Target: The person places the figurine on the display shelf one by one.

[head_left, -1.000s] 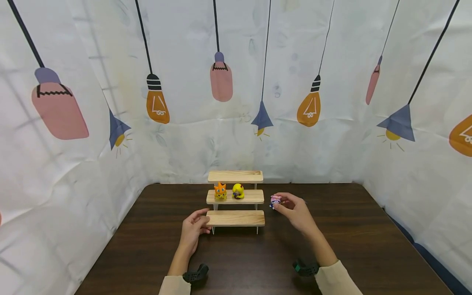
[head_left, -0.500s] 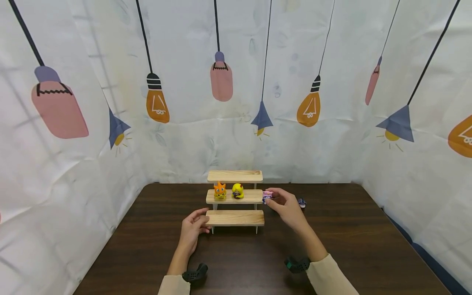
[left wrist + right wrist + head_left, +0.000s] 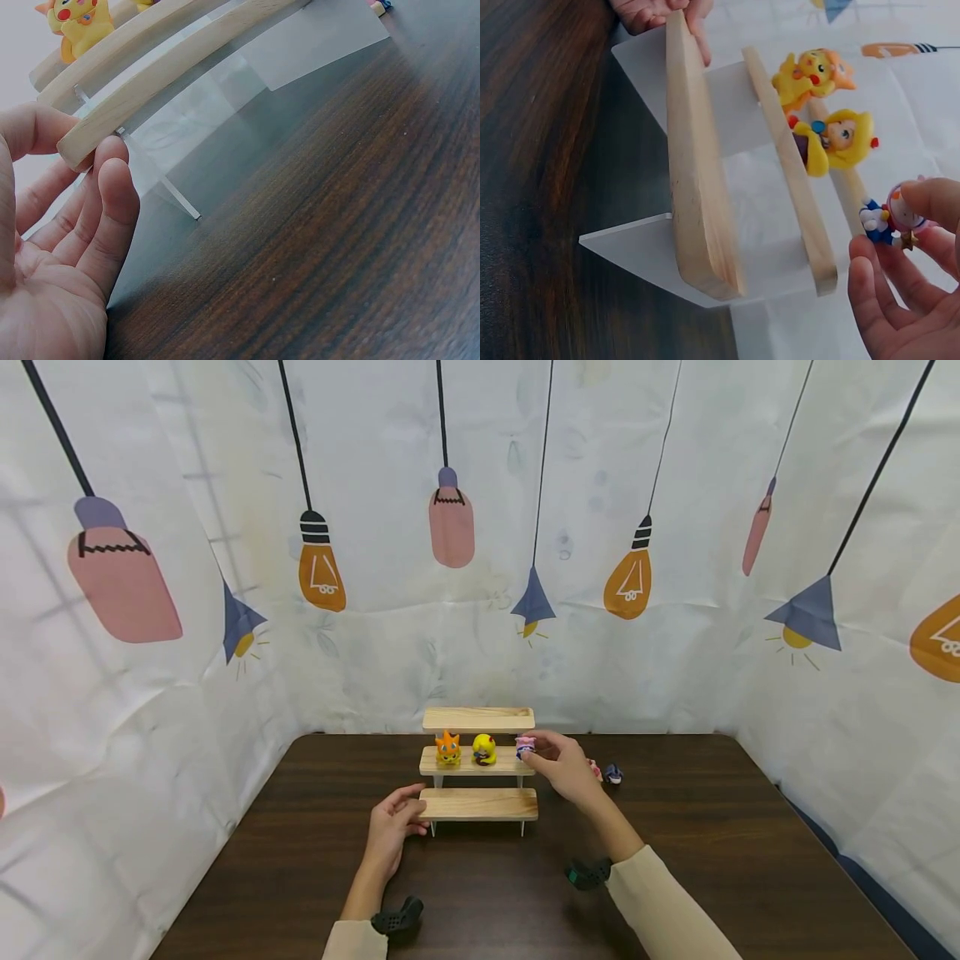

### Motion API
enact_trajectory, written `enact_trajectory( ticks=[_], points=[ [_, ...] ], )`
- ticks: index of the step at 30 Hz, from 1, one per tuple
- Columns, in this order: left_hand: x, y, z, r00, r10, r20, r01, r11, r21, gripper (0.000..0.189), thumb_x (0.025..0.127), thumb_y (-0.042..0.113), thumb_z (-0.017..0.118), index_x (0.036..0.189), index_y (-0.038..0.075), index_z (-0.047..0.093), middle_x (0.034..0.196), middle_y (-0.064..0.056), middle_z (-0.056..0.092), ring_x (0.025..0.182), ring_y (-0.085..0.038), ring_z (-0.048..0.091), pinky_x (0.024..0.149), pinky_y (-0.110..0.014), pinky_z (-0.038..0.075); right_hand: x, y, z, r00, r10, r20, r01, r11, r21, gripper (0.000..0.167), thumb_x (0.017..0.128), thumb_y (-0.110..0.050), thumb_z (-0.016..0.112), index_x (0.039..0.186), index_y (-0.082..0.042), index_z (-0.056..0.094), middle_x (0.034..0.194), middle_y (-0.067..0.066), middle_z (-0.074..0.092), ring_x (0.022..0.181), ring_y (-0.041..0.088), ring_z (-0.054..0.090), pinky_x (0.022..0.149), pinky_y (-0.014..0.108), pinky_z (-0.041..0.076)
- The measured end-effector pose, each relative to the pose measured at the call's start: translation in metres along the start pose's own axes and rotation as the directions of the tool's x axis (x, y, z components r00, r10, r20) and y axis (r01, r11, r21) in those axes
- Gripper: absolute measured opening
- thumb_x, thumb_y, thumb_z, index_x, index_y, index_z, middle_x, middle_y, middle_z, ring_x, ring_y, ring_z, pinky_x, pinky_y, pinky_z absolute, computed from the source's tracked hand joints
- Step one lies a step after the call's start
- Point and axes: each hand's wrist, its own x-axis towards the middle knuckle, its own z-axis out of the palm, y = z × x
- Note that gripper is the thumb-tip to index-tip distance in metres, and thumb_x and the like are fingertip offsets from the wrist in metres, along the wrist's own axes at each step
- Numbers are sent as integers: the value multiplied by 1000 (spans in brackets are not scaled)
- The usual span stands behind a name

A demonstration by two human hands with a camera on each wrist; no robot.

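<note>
Right hand (image 3: 567, 770): pink-topped figurine (image 3: 525, 746) is pinched upright at right end of middle shelf (image 3: 502, 767), contact unclear | left hand (image 3: 392, 827): left end of bottom shelf (image 3: 478, 806) is pinched, presumably so the stand (image 3: 478, 720) is steadied

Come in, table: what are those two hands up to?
Left hand gripping end of bottom shelf. Right hand pinching pink-headed figurine at right end of middle shelf; shelf contact unclear. Nothing visibly in the way.

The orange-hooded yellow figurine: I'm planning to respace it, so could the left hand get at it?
Probably yes, once the left hand releases the bottom pale wooden shelf: nothing visible stands between hand and figurine.
</note>
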Motion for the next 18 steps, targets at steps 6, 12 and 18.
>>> enact_trajectory(
  ticks=[6,12,18],
  points=[
    [0,-1,0,1000,1,2,-1,1000,-4,37,94,2,65,130,-7,62,83,-1,69,62,-14,65,56,-24,57,9,5,5,999,32,8,-32,999,-39,37,94,-26,75,129,-17,69,118,11,71,103,25,69,78,33,60],
    [0,-2,-1,1000,6,1,-6,1000,-1,36,95,2,65,130,-6,62,83,-1,70,62,-14,65,56,-25,58,14,6,7,998,56,16,-55,997,-51,39,94,-27,74,131,-17,68,120,9,71,105,25,67,78,32,57],
    [0,-2,-1,1000,4,1,-4,1000,-8,37,94,1,65,130,-7,62,82,-1,70,61,-14,65,56,-25,57,15,5,11,998,68,10,-67,994,-88,36,94,-28,74,129,-19,70,118,7,71,105,23,66,85,37,57]
  ],
)
